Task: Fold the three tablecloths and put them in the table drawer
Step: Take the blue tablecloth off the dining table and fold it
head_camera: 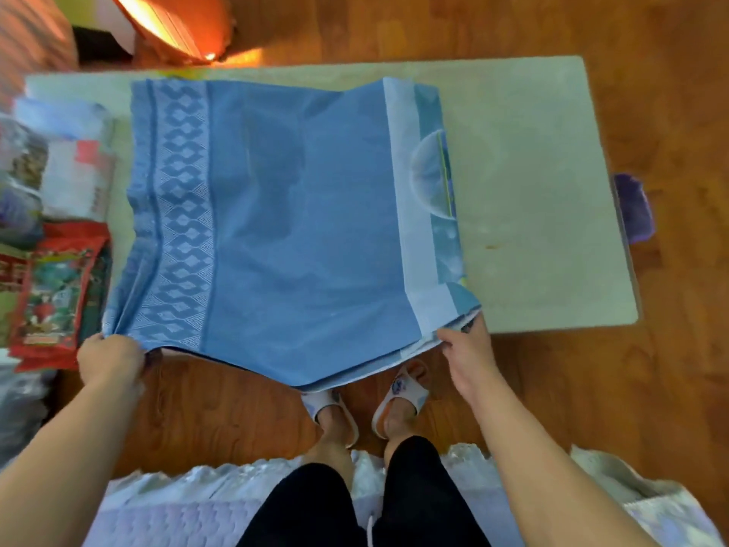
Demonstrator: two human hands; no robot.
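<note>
A blue tablecloth [300, 230] with a white diamond border along its left side lies spread over the pale low table [544, 215], its near edge hanging past the table's front. My left hand [110, 359] grips the near left corner. My right hand [467, 349] pinches the near right corner, where several layers show. Under the cloth's right edge a lighter blue printed cloth [438, 179] sticks out. No drawer is visible.
Snack packets, a red bag [59, 294] among them, crowd the table's left end. A purple object [635, 209] hangs at the right end. A lilac quilted seat [189, 511] lies under me, my slippered feet [367, 404] on the wooden floor.
</note>
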